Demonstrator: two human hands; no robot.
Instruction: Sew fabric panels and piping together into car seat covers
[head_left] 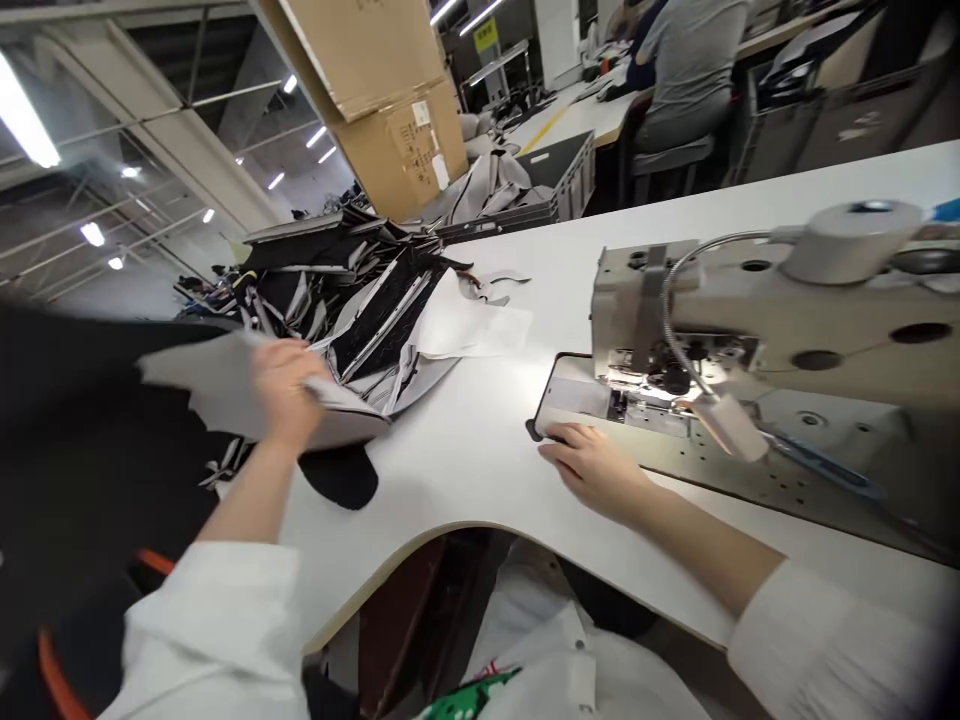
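My left hand [289, 390] is closed on a grey and black fabric piece [217, 375], lifted at the left over the worktable. The motion smears it a little. To the right, my right hand [596, 465] rests palm down, with fingers loosely stretched at the front corner of the sewing machine's bed plate [574, 390]; I see nothing in it. The sewing machine [795, 330] stands beyond that hand, its lamp lit over the needle area. Between the hands and further back lies a pile of black and grey cut fabric pieces [375, 310], with a white sheet [465, 320] at its edge.
The white table [450, 450] has a curved cut-out at my body. Cardboard boxes [405, 130] stand behind the pile, beside a grey crate [562, 180] with fabric. Another person [690, 70] sits at a bench further back. A large dark shape fills the left edge.
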